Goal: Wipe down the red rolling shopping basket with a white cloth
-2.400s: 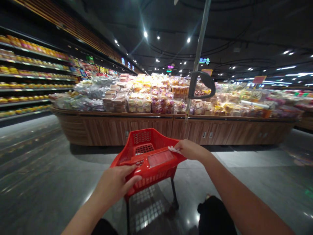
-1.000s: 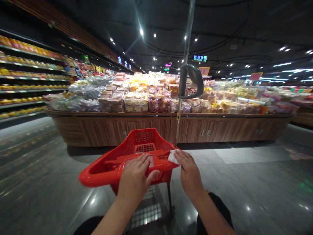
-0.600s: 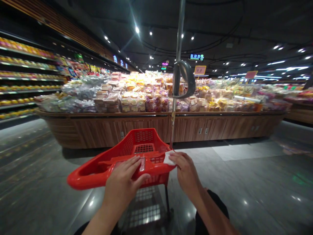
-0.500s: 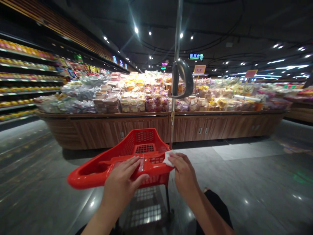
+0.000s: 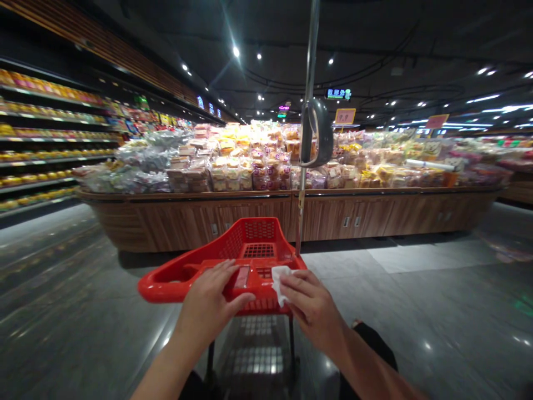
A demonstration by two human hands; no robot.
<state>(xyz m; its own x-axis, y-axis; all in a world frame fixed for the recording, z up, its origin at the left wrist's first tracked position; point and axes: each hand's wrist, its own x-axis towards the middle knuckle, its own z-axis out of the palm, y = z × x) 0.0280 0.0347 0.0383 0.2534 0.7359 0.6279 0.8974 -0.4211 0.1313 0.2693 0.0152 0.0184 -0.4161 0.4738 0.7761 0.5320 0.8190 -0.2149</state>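
Note:
A red plastic shopping cart (image 5: 175,289) stands right before me, its basket pointing away. Fingers stretched and thumb apart, my left hand (image 5: 214,297) rests on the middle of the cart's handle panel, beside a small clear cover (image 5: 242,276). My right hand (image 5: 310,303) pinches a crumpled white tissue (image 5: 281,282) against the right part of the cart's handle. A metal pole (image 5: 310,61) with a dark grey loop-shaped piece (image 5: 322,133) on it rises from the cart's right side.
Beyond the cart runs a long wooden display counter (image 5: 258,206) heaped with packaged food (image 5: 270,161). Shelves (image 5: 50,136) with rows of goods line the left. Grey tiled floor (image 5: 416,300) lies around the cart. A price sign (image 5: 345,116) stands above the goods.
My right hand has moved the tissue a little left along the handle, off its right end. The cart has turned slightly and sits a little further right in view. My left hand stays on the handle.

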